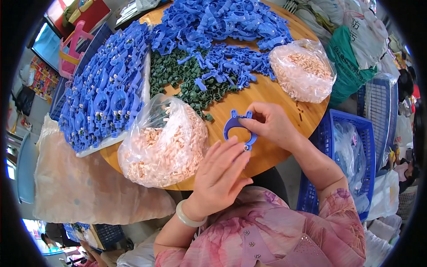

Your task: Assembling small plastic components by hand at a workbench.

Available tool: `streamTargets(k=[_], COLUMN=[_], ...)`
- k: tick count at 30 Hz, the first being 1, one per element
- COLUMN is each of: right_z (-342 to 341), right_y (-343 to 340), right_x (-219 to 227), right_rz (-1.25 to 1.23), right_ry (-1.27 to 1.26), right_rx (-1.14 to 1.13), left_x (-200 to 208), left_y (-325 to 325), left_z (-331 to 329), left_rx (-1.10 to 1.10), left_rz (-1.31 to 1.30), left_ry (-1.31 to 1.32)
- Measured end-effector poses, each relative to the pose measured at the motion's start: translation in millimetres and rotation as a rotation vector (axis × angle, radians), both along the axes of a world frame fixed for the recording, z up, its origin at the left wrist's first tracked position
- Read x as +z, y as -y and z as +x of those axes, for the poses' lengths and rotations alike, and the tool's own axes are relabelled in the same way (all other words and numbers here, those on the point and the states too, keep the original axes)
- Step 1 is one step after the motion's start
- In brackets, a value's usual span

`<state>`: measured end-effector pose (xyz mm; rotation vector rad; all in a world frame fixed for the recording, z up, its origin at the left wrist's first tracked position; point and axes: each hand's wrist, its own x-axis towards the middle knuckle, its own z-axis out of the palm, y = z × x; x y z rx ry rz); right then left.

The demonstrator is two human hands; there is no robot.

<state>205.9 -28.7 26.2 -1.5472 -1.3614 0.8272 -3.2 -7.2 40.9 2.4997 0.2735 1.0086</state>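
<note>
A blue plastic ring-shaped part (232, 122) with small knobs at its top is held over the front of the round wooden table. My right hand (275, 127) pinches it at its upper right side between thumb and fingers. My left hand (218, 175), a pale bangle on its wrist, has its fingers stretched out at the ring's lower left. Those fingers cover some of the ring, and I cannot tell whether they touch it. Just left of this hand stands a clear bag (164, 149) of small pale peach pieces.
Blue plastic parts (222, 20) heap at the table's back, with dark green pieces (178, 75) before them. Rows of blue parts fill a white-edged board (109, 95) at left. Another bag of peach pieces (304, 73) sits at right. A blue crate (351, 118) stands beside the table.
</note>
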Motion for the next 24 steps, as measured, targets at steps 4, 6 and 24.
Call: streamTargets(k=[4,6,24], right_z=[7.0,10.1,19.1], right_y=[0.6,0.2,13.4], right_x=[-9.6,-10.8,-9.4], right_rz=[-0.008,-0.059,-0.171], right_ry=[-0.030,-0.040,-0.131], right_rx=[0.007,0.029,0.290], left_x=[-16.5,-19.7,-26.1], left_y=[-5.5,-9.6,-21.4], left_z=[11.0,15.7,21.5], left_rx=[-0.041,-0.055,0.089], left_rz=[0.148,0.156,-1.467], left_ry=[-0.091,-0.069,0.368])
